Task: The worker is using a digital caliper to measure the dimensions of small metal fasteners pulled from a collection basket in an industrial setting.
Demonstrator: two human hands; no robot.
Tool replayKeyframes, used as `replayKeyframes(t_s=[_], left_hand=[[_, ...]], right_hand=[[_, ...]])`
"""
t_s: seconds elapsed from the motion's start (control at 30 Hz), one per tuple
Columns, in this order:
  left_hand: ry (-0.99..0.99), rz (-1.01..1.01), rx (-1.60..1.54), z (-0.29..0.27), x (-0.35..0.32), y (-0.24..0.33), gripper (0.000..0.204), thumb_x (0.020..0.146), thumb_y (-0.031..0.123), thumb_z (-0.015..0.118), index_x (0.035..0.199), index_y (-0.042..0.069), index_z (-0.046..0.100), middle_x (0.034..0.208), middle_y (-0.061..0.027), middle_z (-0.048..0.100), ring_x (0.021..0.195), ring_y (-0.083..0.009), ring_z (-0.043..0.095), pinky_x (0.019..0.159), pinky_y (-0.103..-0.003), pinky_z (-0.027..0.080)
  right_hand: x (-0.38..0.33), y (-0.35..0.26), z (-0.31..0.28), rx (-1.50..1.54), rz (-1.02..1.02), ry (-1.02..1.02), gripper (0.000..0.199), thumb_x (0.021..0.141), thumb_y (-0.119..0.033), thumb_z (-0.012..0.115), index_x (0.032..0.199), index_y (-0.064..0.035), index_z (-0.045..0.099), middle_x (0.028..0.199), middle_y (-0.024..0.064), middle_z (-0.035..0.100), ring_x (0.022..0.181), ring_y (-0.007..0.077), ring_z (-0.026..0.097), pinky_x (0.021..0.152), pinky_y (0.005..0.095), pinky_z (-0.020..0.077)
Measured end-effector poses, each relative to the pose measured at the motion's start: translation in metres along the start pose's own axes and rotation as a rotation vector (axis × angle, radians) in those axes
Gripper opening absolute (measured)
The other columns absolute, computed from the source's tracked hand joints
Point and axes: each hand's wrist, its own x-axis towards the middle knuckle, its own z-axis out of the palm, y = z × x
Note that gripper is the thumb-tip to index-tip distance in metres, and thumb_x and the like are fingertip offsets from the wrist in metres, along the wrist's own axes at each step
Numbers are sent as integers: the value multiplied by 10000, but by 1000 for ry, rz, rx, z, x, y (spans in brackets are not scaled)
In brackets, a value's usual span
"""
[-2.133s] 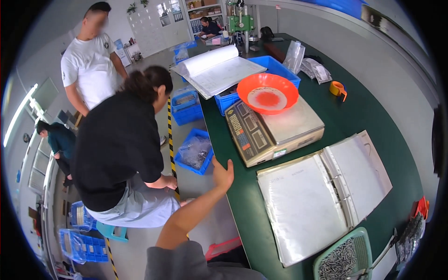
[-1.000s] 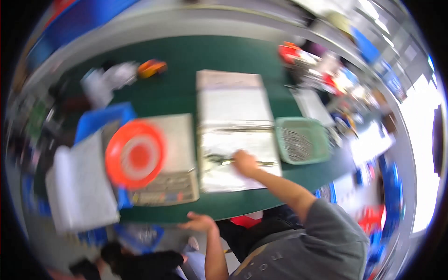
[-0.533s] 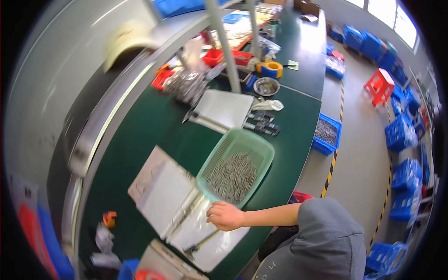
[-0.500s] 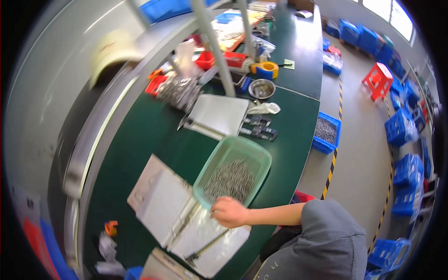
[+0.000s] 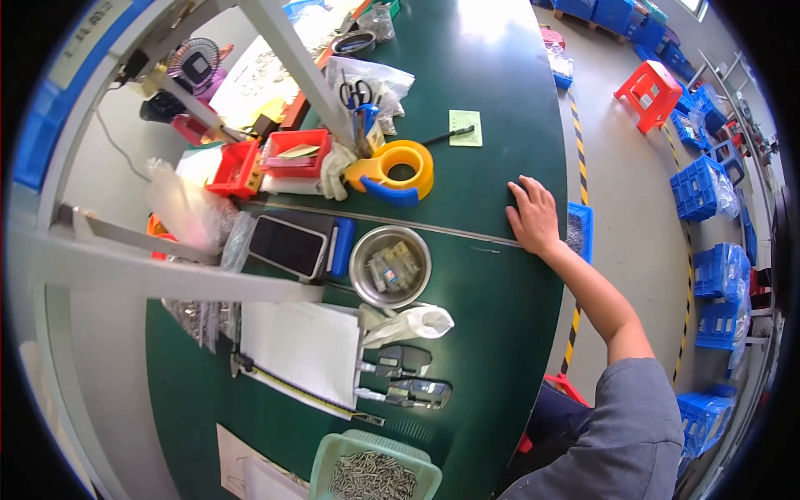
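Fingers (image 5: 521,197) of the right hand (image 5: 536,215) are spread and grasp nothing; the palm faces down and seems to rest on the tabletop (image 5: 492,308), close to its right edge and just beyond the seam that crosses it. The pen (image 5: 450,135) lies ahead and to the left of the fingertips, apart from them — its long axis runs mostly sideways, the right end on a pale green note (image 5: 467,142), the left end sticking out past that paper toward the tape dispenser (image 5: 409,152). The right hand is the nearer one, the left hand being out of view. Beyond the right edge, lower down and partly hidden by the wrist, is a blue crate (image 5: 588,223). Counted on the tabletop: one pen, one note, one yellow tape dispenser, one pair of scissors (image 5: 357,93), two red trays (image 5: 236,167), one phone (image 5: 288,246) and one steel bowl (image 5: 358,271). Nearer the wearer come two dark measuring tools (image 5: 417,392) side by side, one caliper (image 5: 310,392) along the near side of a white sheet (image 5: 304,346), and one green basket (image 5: 429,475) at the lower border — its small metal pins (image 5: 371,477) too many to count.
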Motion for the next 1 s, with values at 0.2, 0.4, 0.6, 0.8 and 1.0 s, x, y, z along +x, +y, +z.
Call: replayKeyframes(t_s=[0.2,0.4,0.6,0.8,1.0], left_hand=[[-185,15,-21,-8,-46,38,551,808,363,536,1216,49,339,1217,-236,358,976,-391,492,825,-472,418],[-303,-47,-153,23,-123,90,544,796,378,549,1212,77,369,1252,-208,336,989,-379,485,837,-469,414],[-327,-28,-85,-5,-140,115,538,783,392,561,1208,106,400,1287,-180,315,1002,-368,477,849,-467,410],[-254,-32,54,1,-206,207,532,770,407,573,1205,134,430,1322,-153,293,1015,-357,470,861,-464,406],[-359,323,-362,51,-202,393,277,708,77,542,970,-10,517,878,-133,528,767,-249,510,673,-305,449]], right_hand=[[10,-11,3,-139,111,-195,620,797,-405,484,1282,-53,327,1333,144,298,1253,304,236,1030,432,157],[1,-9,7,-105,123,-217,621,777,-396,514,1262,-46,346,1320,149,306,1243,305,246,1019,423,170],[7,-10,-5,-58,89,-161,561,777,-309,539,1231,-20,377,1308,159,329,1234,306,264,1020,412,183],[35,10,1,482,133,-125,462,651,-74,565,1105,-48,480,1107,117,493,1079,262,438,933,361,271],[273,2,65,784,-233,79,194,730,-98,549,921,-64,537,924,89,562,893,269,520,759,376,398]])
